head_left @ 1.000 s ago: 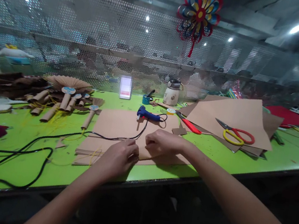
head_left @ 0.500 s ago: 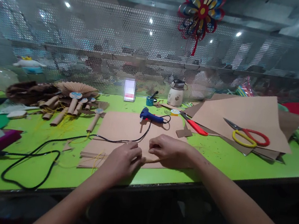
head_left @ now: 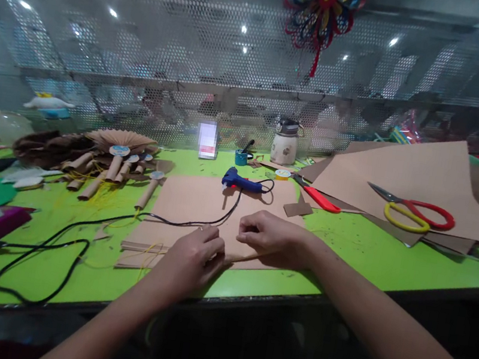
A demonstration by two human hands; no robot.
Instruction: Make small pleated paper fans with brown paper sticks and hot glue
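More of that thin brown paper strip (head_left: 249,257) shows between the two hands than a second ago, the hands themselves shifting only slightly! Left hand (head_left: 194,257), fingers bunched, is pinching the strip's left end at the near edge of the brown paper stack (head_left: 189,196). Right hand (head_left: 269,234) is up against the strip farther right, fingers curled in like a loose fist, and whether they grip anything I cannot tell from this angle. So the strip lies low across the near side of the stack, close to the front edge of the green tabletop (head_left: 354,258). Just beyond the hands, the blue glue gun (head_left: 245,183) rests on the far part of the stack, its black cord (head_left: 173,222) trailing left over the paper. Over on the right, scissors with red and yellow handles (head_left: 393,199) lie across big brown sheets (head_left: 440,175); far left, pleated paper fans (head_left: 131,143) sit in a pile, and at the far side stands a cream bottle with a dark lid (head_left: 283,150)
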